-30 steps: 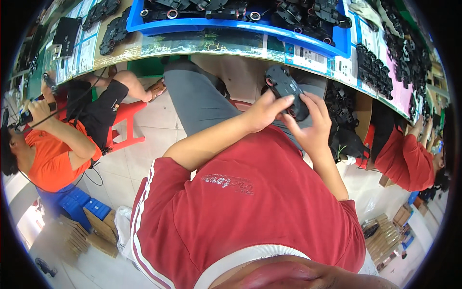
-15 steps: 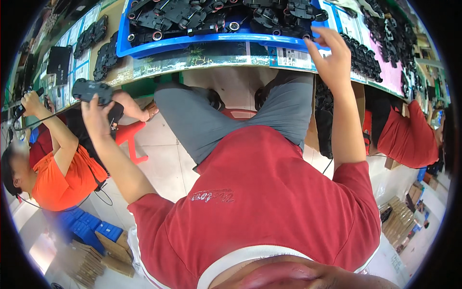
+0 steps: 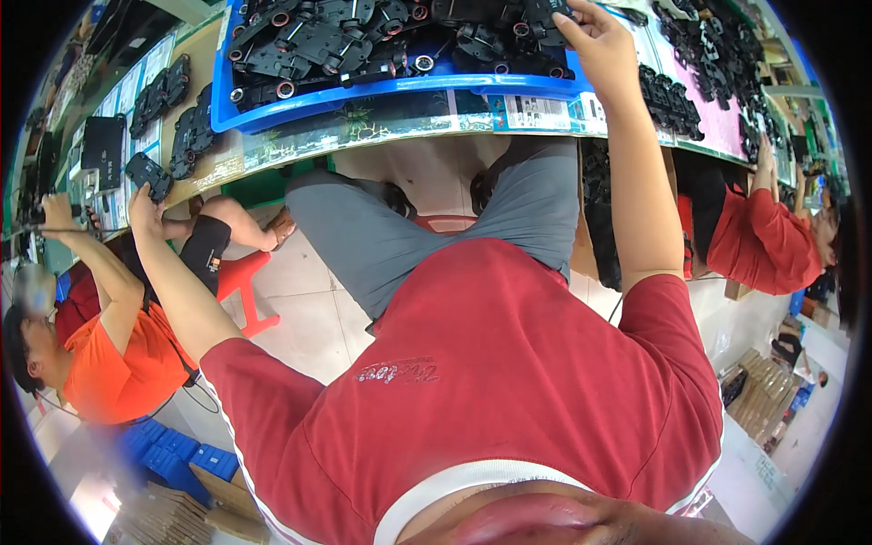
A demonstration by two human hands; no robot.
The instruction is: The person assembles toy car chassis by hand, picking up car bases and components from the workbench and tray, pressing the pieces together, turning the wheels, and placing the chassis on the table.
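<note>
My left hand is at the left edge of the table, its fingers closed on a black toy car chassis. Over the right end of a blue plastic bin reaches my right hand. Thumb and fingers there pinch the edge of another black chassis. Many similar black chassis, some with red-ringed wheels, lie heaped in the bin.
Chassis stand in rows left of the bin and right of it. A black box lies at the far left. A co-worker in orange sits to the left, another in red to the right. A red stool stands on the floor.
My left hand has moved left and lower with its chassis, close to the table edge. My right hand has gone from open above the bin's rim to gripping a chassis inside it.
</note>
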